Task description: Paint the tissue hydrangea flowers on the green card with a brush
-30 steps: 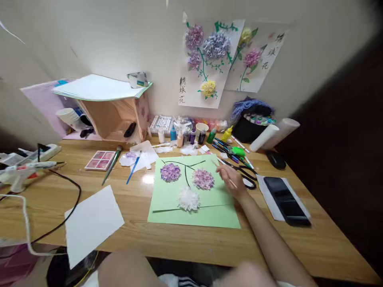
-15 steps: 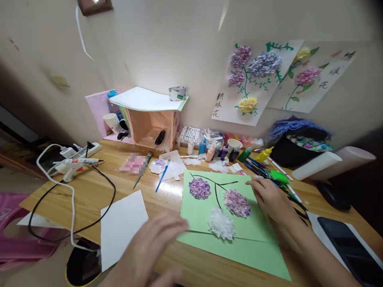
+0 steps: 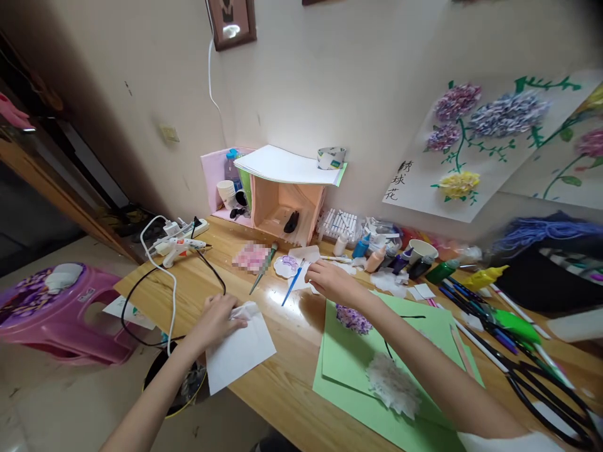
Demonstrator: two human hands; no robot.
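A thin white sheet point(image 3: 242, 351), matte and roughly square, lies at the near edge of the wooden table point(image 3: 282, 389), its lower corner reaching past that edge. Its top is creased and bunched where the left hand point(image 3: 217, 320) has thumb and fingers clamped on it. The right hand point(image 3: 330, 281) is bent over torn white paper scraps point(image 3: 308, 254), fingers curled close together; whether anything sits between them cannot be told. Just beside lie a slim blue brush point(image 3: 293, 285) and a scalloped white dish point(image 3: 282, 274) smeared with purple.

Under the right forearm are layered sheets of smooth green paper point(image 3: 335, 361), bearing a shaggy purple flower point(image 3: 353, 319) and a ruffled white one point(image 3: 393, 384), with black painted stems. Farther back, a peach box point(image 3: 288, 201) with an open front carries loose white sheets point(image 3: 277, 162) and a tape roll point(image 3: 331, 158), its green and blue print too small to read. On the wall, a poster point(image 3: 417, 188) with fluffy raised blossoms has a column of black brushed characters, the lower two reading 球 and 花
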